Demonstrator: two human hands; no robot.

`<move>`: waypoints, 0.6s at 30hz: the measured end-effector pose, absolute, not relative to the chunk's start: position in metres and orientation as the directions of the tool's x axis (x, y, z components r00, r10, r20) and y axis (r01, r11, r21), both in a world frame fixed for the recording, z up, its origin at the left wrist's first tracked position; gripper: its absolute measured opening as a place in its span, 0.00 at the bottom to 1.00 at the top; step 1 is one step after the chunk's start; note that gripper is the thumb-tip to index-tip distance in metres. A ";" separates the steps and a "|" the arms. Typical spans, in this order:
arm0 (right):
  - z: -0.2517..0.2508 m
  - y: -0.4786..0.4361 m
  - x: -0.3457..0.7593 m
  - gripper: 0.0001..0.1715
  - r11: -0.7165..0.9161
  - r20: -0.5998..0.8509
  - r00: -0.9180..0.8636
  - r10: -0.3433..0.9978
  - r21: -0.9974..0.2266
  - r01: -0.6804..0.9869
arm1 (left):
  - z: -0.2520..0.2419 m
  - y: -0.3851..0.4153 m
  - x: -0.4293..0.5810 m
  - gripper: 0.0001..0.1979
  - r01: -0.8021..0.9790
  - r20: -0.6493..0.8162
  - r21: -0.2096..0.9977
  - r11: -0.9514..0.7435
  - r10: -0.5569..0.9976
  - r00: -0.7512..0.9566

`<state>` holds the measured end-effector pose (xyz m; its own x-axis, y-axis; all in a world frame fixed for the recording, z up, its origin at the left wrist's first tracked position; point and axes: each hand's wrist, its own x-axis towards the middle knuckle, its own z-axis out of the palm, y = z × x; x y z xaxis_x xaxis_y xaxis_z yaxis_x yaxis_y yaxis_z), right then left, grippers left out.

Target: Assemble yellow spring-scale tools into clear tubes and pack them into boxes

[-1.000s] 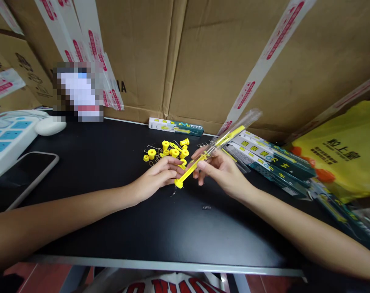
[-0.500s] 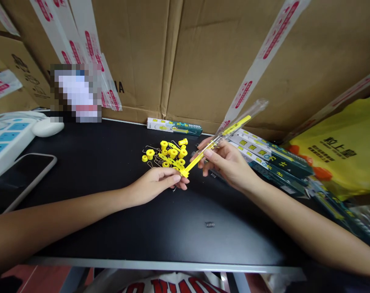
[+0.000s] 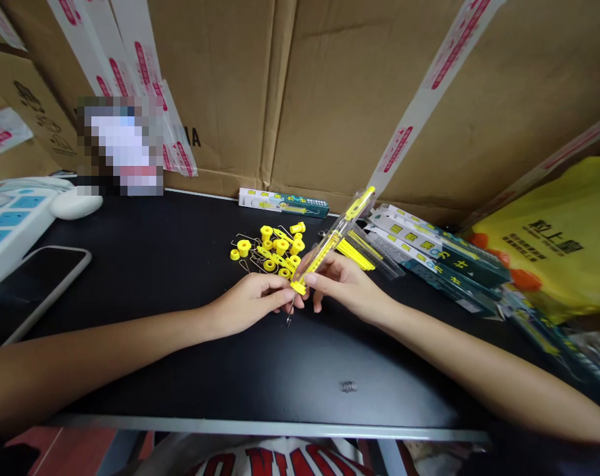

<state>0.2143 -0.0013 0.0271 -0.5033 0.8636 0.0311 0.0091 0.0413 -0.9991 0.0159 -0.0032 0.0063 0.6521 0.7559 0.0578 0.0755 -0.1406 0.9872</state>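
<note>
A clear tube with a yellow inner scale (image 3: 332, 241) slants up to the right over the black table (image 3: 181, 344). My right hand (image 3: 347, 287) grips its lower part. My left hand (image 3: 255, 301) pinches the yellow end cap at the tube's bottom, where a thin metal hook (image 3: 290, 316) hangs toward the table. Just behind the hands lies a pile of small yellow plastic caps and wire hooks (image 3: 273, 248).
Green and white boxes (image 3: 429, 254) and loose yellow-scaled tubes (image 3: 362, 251) lie at the right, beside a yellow bag (image 3: 552, 244). One box (image 3: 283, 201) lies at the back. A small spring (image 3: 348, 386) rests near the front edge. A phone (image 3: 37, 284) and power strip (image 3: 7, 228) sit at the left.
The clear tube has slid down over the yellow scale, and the whole piece stands steeper. My hands have come closer together at its lower end, with the metal hook now showing below.
</note>
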 end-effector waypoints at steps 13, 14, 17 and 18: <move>0.019 0.015 0.217 0.21 -0.087 -0.031 -0.368 0.929 -0.987 -0.138 | 0.023 -0.065 0.049 0.21 -0.234 0.340 0.501 -0.833 -0.059 0.939; 0.018 0.015 0.217 0.21 -0.087 -0.032 -0.369 0.929 -0.987 -0.133 | 0.018 -0.071 0.057 0.23 -0.239 0.296 0.530 -0.814 -0.087 0.951; 0.018 0.016 0.218 0.21 -0.087 -0.037 -0.367 0.930 -0.989 -0.121 | 0.001 -0.072 0.070 0.27 -0.060 0.188 0.645 -0.762 0.081 0.979; 0.018 0.016 0.219 0.21 -0.087 -0.037 -0.363 0.931 -0.989 -0.123 | -0.003 -0.067 0.071 0.29 -0.040 0.175 0.650 -0.759 0.099 0.980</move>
<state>0.2195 0.0163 0.0178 -0.3627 0.9312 -0.0372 -0.1231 -0.0874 -0.9885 0.0708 -0.0667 -0.0030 0.9795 0.0986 0.1754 -0.0401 -0.7585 0.6504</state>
